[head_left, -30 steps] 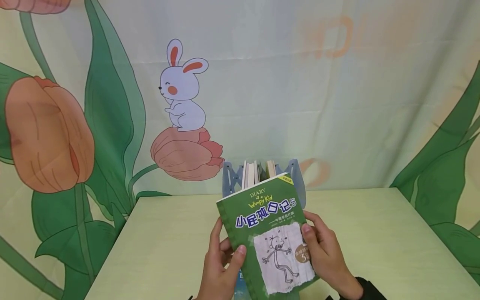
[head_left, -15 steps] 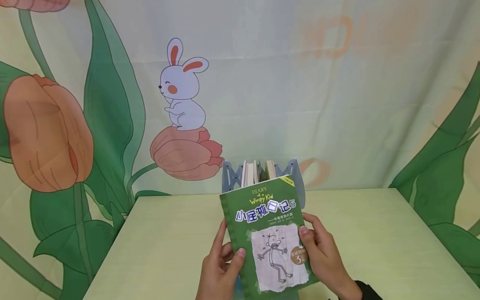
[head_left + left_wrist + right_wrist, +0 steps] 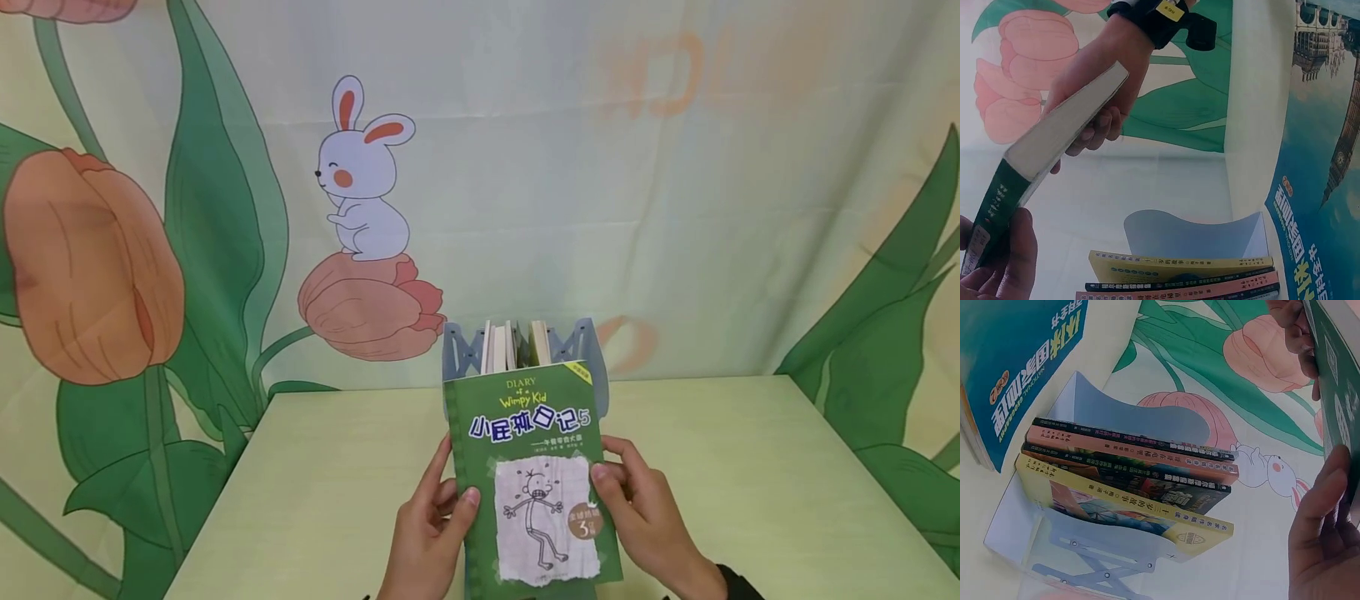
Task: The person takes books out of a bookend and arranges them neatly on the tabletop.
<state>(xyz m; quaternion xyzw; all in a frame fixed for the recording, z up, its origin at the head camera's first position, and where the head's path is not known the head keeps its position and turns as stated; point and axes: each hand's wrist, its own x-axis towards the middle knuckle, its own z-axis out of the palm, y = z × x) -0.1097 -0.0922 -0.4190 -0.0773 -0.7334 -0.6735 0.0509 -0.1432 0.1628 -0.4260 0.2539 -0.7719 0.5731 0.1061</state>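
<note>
A green paperback book (image 3: 536, 492) with a cartoon figure on its cover is held up, front cover toward me in the head view. My left hand (image 3: 431, 529) grips its left edge, thumb on the front and fingers behind. The opposite edge is pinched by my right hand (image 3: 651, 521), with the thumb on the cover. From the left wrist, the book's green spine (image 3: 996, 203) shows. In the right wrist view, several books (image 3: 1129, 478) stand in a blue-grey expandable bookend (image 3: 1107, 575); the held book is apart from them.
Behind the held book, the bookend (image 3: 597, 358) stands near the table's (image 3: 330, 492) back edge. A large blue book (image 3: 1019, 362) lies on the table in front of it, mostly hidden in the head view. A printed curtain (image 3: 525, 183) hangs behind.
Both hands have turned the green book from a clear tilt to almost straight and shifted it slightly down and left. The bookend and its books have stayed put.
</note>
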